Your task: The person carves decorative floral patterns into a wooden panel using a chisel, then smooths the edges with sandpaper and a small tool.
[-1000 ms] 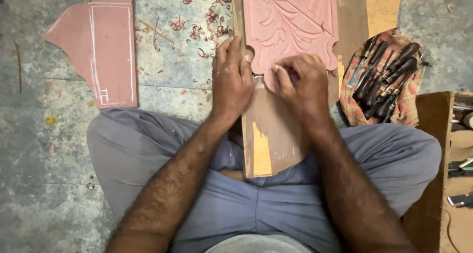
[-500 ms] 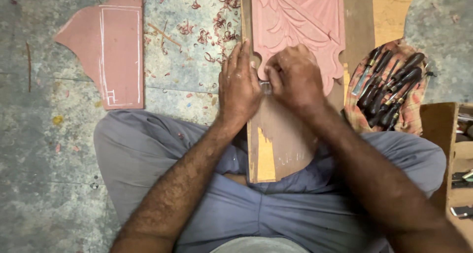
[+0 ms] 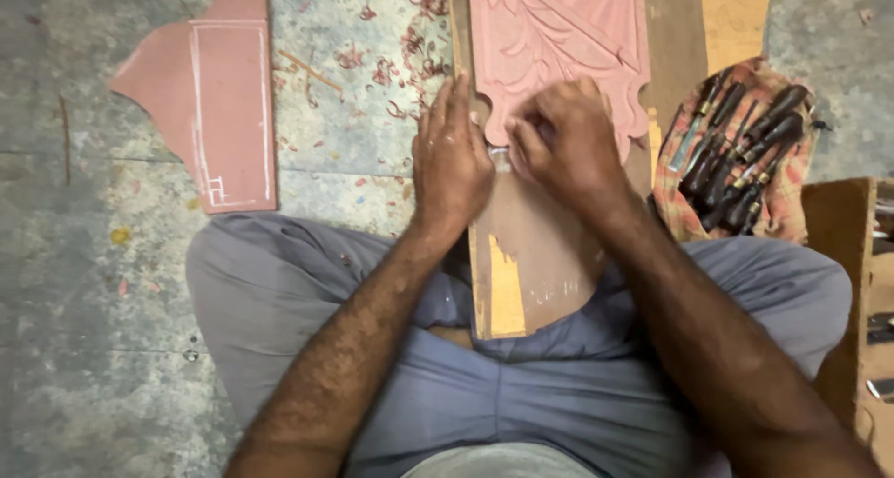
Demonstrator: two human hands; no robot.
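The carved pink panel (image 3: pixel 559 40) is lying on a brown backing board (image 3: pixel 531 255) that is resting across the person's lap and running out onto the floor. Its leaf pattern is already cut in relief, and the work is sitting at the panel's scalloped lower edge. There a small metal tool (image 3: pixel 500 155), probably a chisel or gouge, is showing as a glint between the two hands. The right hand (image 3: pixel 568 138) is curling tightly around it, fingers clenched over the handle. The left hand (image 3: pixel 452 157) is lying flat and open, fingers stretched up along the panel's left edge, steadying the work beside the blade. The step in hand looks like trimming that lower border; the next cut would call for a firm brace and short, controlled pushes. To the right, carving tools (image 3: pixel 736 157) are lying on a patterned cloth (image 3: pixel 684 208). To the left, a pink cut-out blank (image 3: pixel 214 106) and shavings (image 3: pixel 391 64) are resting on the floor.
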